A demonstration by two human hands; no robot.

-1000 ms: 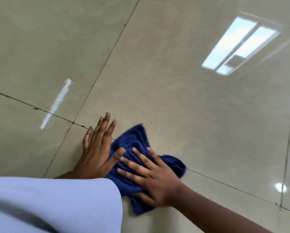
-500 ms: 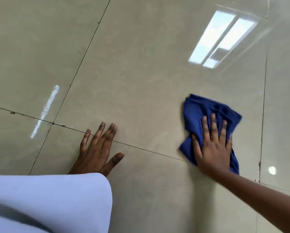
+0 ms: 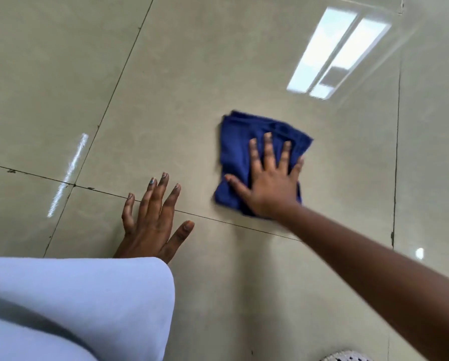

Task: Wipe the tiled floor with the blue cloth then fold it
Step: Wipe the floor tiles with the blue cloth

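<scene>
A crumpled blue cloth point(image 3: 240, 142) lies on the glossy beige tiled floor point(image 3: 192, 74), right of centre. My right hand point(image 3: 270, 183) presses flat on the cloth's near half with fingers spread, arm stretched in from the lower right. The cloth and hand are slightly motion-blurred. My left hand point(image 3: 153, 225) rests flat on the floor to the left, fingers apart, across a grout line and apart from the cloth.
My light blue garment point(image 3: 74, 308) fills the lower left corner. Dark grout lines cross the floor. A window reflection point(image 3: 338, 53) shines at the upper right. The edge of a white patterned object point(image 3: 348, 356) shows at the bottom.
My right hand swept the cloth from beside my left hand out to the right, then back leftward to the middle. My left hand stayed planted on the floor.
</scene>
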